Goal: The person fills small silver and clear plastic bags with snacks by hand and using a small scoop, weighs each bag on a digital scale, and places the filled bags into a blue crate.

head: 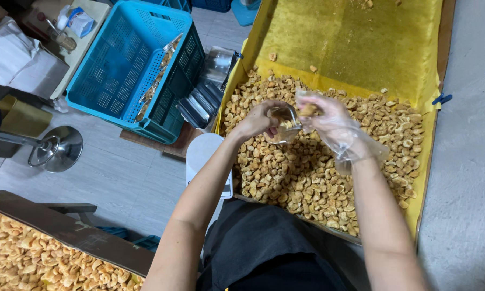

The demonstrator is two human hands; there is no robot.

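Note:
My left hand (pixel 257 119) is bare and grips a small clear plastic container (pixel 283 124) that holds a few golden snack pieces. My right hand (pixel 326 114) wears a loose clear plastic glove and pinches some snack pieces right at the container's mouth. Both hands hover over a heap of golden-brown fried snack pieces (pixel 318 167) lying in a wide tray lined with yellow paper (pixel 355 48). The far half of the tray is mostly bare lining with a few stray pieces.
A blue plastic crate (pixel 129 64) stands on the floor to the left, with stacked clear containers (pixel 202 102) beside it. A white scale (pixel 204 156) sits by my left arm. Another tray of snacks (pixel 32 258) lies at lower left. A chrome stool base (pixel 56 148) stands on the grey floor.

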